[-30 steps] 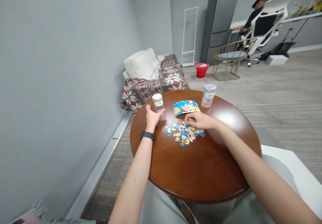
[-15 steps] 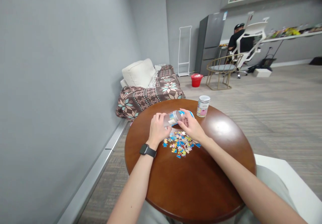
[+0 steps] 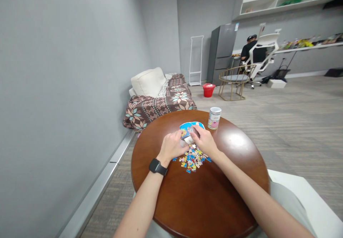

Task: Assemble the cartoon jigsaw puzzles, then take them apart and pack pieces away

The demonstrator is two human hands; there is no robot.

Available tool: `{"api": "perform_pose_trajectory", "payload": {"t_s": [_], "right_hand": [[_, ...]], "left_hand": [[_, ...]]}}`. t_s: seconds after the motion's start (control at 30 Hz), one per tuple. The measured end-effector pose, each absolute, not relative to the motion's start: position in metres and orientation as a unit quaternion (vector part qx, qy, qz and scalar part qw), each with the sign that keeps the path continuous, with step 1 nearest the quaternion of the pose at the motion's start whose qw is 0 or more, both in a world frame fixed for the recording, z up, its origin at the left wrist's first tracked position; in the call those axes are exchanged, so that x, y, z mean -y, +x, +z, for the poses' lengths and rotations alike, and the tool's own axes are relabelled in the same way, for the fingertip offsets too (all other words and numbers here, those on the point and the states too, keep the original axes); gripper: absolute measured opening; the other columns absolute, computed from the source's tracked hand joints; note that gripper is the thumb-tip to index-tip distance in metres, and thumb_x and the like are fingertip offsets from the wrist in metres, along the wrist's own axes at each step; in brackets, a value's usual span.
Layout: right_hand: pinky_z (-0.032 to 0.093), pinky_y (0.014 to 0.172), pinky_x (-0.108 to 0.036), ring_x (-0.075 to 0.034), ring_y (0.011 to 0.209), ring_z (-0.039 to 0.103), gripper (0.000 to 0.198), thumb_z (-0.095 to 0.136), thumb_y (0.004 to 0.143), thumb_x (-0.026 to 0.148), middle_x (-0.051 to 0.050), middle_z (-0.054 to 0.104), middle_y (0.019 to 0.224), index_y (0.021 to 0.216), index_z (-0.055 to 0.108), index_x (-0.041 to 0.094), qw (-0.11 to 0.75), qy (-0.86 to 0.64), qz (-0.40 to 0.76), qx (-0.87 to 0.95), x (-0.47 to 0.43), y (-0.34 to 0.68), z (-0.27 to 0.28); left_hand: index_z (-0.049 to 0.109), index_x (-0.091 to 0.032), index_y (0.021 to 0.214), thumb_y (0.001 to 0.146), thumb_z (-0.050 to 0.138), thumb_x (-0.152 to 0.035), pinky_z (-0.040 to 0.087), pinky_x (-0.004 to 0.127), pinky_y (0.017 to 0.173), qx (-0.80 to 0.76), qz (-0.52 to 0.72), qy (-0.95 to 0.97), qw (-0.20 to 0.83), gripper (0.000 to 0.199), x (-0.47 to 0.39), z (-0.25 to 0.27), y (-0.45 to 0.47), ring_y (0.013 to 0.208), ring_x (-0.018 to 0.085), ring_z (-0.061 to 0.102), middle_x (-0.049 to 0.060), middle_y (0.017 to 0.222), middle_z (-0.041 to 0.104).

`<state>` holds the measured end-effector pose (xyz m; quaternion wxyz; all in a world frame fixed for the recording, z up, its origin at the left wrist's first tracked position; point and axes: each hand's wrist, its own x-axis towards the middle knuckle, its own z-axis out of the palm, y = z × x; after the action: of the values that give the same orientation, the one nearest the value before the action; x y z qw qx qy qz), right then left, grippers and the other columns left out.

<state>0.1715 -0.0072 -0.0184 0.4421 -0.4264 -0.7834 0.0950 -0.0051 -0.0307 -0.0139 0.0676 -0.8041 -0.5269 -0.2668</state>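
Observation:
Over the round table my left hand (image 3: 173, 146), with a dark watch on its wrist, is closed around the body of a small clear jar (image 3: 189, 139). The jar is tilted, with a printed label, and is partly covered by my fingers. My right hand (image 3: 205, 141) grips its rim end with bent fingers. Just below the hands lies a loose pile of colourful jigsaw pieces (image 3: 194, 157). Behind the jar a blue picture card (image 3: 184, 125) rests on the tabletop, partly hidden.
A printed can with a silver lid (image 3: 214, 118) stands at the far right of the brown round table (image 3: 203, 198). Beyond are a covered sofa (image 3: 160, 106), a red bin (image 3: 208, 90) and a gold-framed chair (image 3: 235, 78). A person (image 3: 249, 49) sits by the far counter.
Both hands have turned the jar and shifted it slightly down and to the right; its rim end is now more covered by my right hand. The whole view has tilted a little upward.

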Motion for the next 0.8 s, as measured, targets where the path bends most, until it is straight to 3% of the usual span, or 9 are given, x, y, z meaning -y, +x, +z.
{"api": "perform_pose_trajectory", "payload": {"t_s": [0.37, 0.5, 0.63, 0.8], "right_hand": [[0.046, 0.063, -0.03, -0.02, 0.067, 0.062, 0.05, 0.039, 0.092, 0.062, -0.007, 0.07, 0.081, 0.095, 0.064, 0.019, 0.476, -0.365, 0.077, 0.797, 0.008, 0.173, -0.017], [0.048, 0.064, -0.03, -0.021, 0.069, 0.065, 0.059, 0.033, 0.092, 0.068, -0.008, 0.071, 0.082, 0.1, 0.064, 0.018, 0.473, -0.323, 0.084, 0.815, 0.009, 0.176, -0.017], [0.049, 0.065, -0.031, -0.021, 0.069, 0.065, 0.067, 0.027, 0.091, 0.073, -0.009, 0.071, 0.081, 0.1, 0.064, 0.018, 0.473, -0.305, 0.085, 0.822, 0.01, 0.179, -0.017], [0.051, 0.069, -0.032, -0.021, 0.072, 0.066, 0.076, 0.02, 0.087, 0.079, -0.01, 0.071, 0.083, 0.097, 0.064, 0.019, 0.462, -0.302, 0.107, 0.827, 0.014, 0.18, -0.012]], "left_hand": [[0.061, -0.019, 0.088, 0.066, 0.075, -0.04, 0.037, 0.025, 0.06, 0.496, -0.28, -0.809, -0.145, 0.034, 0.04, 0.0, -0.012, 0.062, 0.016, 0.057, -0.001, 0.07, 0.064], [0.065, -0.015, 0.094, 0.064, 0.078, -0.043, 0.041, 0.024, 0.062, 0.446, -0.284, -0.804, -0.273, 0.043, 0.04, 0.002, -0.016, 0.065, 0.014, 0.054, 0.0, 0.076, 0.066], [0.063, -0.013, 0.086, 0.058, 0.081, -0.041, 0.044, 0.025, 0.064, 0.398, -0.293, -0.761, -0.42, 0.043, 0.04, 0.001, -0.018, 0.067, 0.015, 0.056, 0.0, 0.075, 0.066], [0.06, -0.015, 0.087, 0.056, 0.08, -0.042, 0.048, 0.029, 0.055, 0.319, -0.243, -0.658, -0.637, 0.047, 0.041, -0.002, -0.019, 0.053, 0.018, 0.061, 0.003, 0.069, 0.066]]}}
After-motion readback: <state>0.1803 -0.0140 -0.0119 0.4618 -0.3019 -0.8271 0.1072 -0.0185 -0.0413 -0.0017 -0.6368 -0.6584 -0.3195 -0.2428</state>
